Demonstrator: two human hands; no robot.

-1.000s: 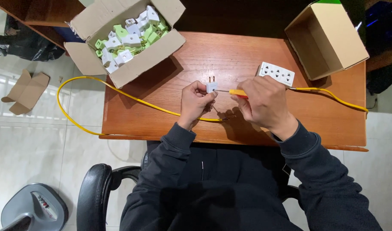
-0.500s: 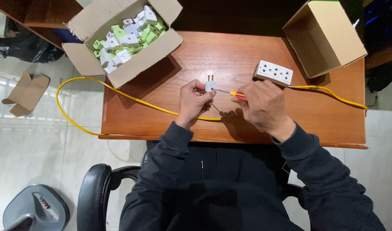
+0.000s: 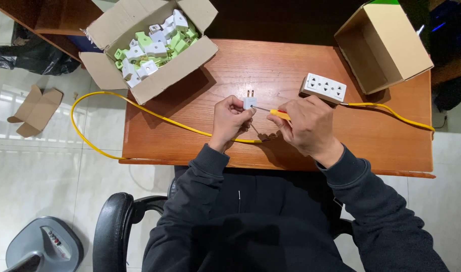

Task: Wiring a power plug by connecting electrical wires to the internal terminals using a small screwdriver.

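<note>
The left hand (image 3: 230,120) is pinching a small white two-pin plastic plug (image 3: 249,102) between thumb and fingertips, its metal pins pointing away from the person. The right hand (image 3: 307,125) is closing around a yellow-handled screwdriver (image 3: 279,114), whose thin metal shaft is reaching leftward to the side of the plug. Both hands are hovering just above the reddish-brown wooden desk (image 3: 270,65), near the middle of its near half.

A thin yellow cable (image 3: 155,117) is running under the hands, across the desk and looping off its left edge over the tiled floor. Right of the plug, close to the right hand, a white rectangular multi-socket block (image 3: 323,87) is lying flat on the desk, with the yellow cable trailing from it toward the desk's right edge. An open brown cardboard box (image 3: 195,53) filled with white and pale green plastic plug parts (image 3: 152,48) is sitting at the desk's far left corner, overhanging the edge. A second open cardboard box (image 3: 391,50), tilted on its side, is resting at the far right corner.
</note>
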